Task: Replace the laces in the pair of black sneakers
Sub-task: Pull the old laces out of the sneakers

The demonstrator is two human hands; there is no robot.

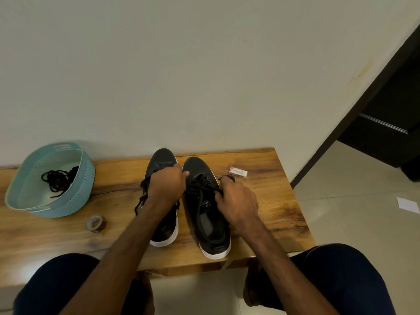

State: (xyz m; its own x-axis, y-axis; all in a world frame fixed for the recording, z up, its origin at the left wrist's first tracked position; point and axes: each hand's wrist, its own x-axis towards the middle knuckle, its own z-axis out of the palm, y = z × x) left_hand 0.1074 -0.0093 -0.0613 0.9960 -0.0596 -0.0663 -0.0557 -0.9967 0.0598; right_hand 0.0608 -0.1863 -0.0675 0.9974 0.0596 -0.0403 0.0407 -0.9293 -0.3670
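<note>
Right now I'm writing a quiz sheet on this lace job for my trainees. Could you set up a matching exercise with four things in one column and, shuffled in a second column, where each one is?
Things
1. loose black laces
2. tape roll
3. small white box
4. right hand

Places
A. on the bench, to the right of the right sneaker
B. pinching a lace of the right sneaker
C. inside the teal basket
D. on the bench, in front of the teal basket

Pairs: 1-C, 2-D, 3-A, 4-B
</note>
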